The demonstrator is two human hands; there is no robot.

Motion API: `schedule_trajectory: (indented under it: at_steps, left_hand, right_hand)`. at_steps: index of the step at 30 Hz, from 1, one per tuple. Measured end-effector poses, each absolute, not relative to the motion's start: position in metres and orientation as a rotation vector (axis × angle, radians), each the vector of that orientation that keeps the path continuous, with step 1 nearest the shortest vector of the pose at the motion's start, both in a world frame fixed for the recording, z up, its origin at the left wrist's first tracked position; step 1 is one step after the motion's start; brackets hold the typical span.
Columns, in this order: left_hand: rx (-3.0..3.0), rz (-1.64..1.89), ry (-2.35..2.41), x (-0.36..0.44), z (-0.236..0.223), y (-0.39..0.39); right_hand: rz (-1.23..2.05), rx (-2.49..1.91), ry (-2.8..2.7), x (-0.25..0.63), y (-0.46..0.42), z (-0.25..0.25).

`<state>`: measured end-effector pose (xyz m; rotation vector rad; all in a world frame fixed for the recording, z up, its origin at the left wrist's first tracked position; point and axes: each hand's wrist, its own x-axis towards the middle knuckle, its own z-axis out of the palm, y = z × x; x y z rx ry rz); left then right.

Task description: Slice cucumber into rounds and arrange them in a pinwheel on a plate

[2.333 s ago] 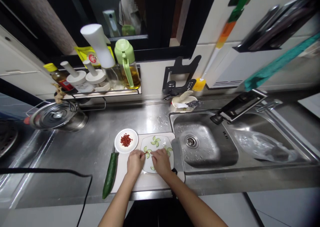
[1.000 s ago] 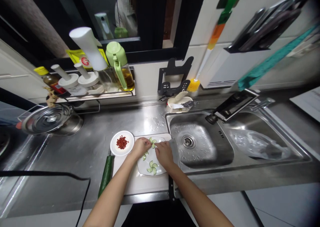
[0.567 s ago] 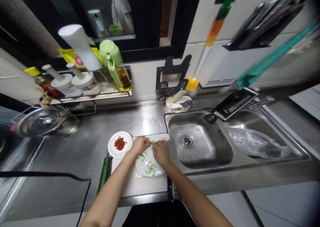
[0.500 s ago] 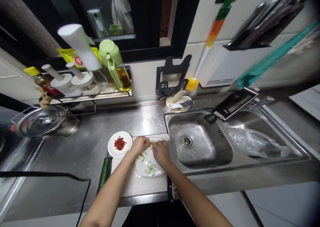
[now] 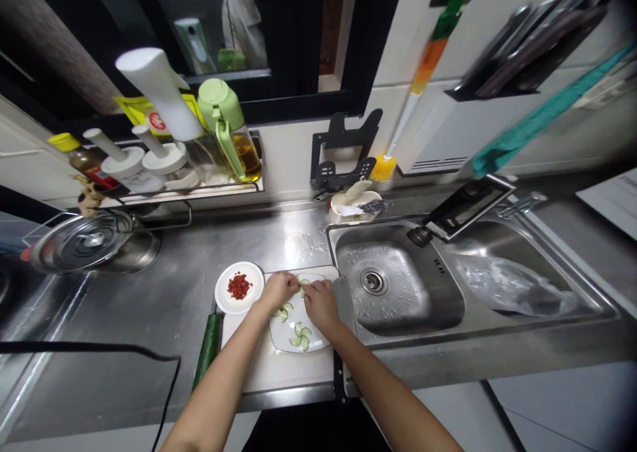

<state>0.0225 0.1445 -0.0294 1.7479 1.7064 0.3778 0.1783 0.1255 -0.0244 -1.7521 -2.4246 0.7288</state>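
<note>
Both hands meet over the far edge of a white plate, which rests on a pale cutting board. My left hand has its fingers pinched together beside thin cucumber slices. From the other side my right hand pinches at the same slices; anything small between the fingertips is too tiny to make out. Nearer on the plate, more slices form a pinwheel, and another cluster lies by my left wrist. A white dish of chopped red bits stands to the left.
A whole cucumber lies left of the board. On the right, a knife with a black handle lies between board and sink. A lidded pot and a rack of bottles stand at the back left; a black cable crosses the counter.
</note>
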Motion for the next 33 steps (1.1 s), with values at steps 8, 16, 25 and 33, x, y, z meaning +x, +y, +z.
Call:
schedule_trajectory:
  at_steps: [8, 16, 25, 33]
  left_hand:
    - [1.748, 0.42, 1.698, 0.02, -0.028, 0.143]
    - [1.759, 0.5, 1.702, 0.018, -0.028, 0.138]
    - [1.659, 0.666, 1.871, -0.003, -0.013, 0.093]
    - [1.242, 0.3, 2.532, -0.069, -0.016, 0.047]
  right_hand:
    - [0.731, -1.74, -2.416, 0.179, 0.125, -0.024]
    - [0.733, -1.758, -2.381, 0.18, 0.124, -0.021]
    - [0.723, -1.749, -2.353, 0.188, 0.113, -0.007]
    - [0.709, -1.681, -2.345, 0.196, 0.089, -0.01]
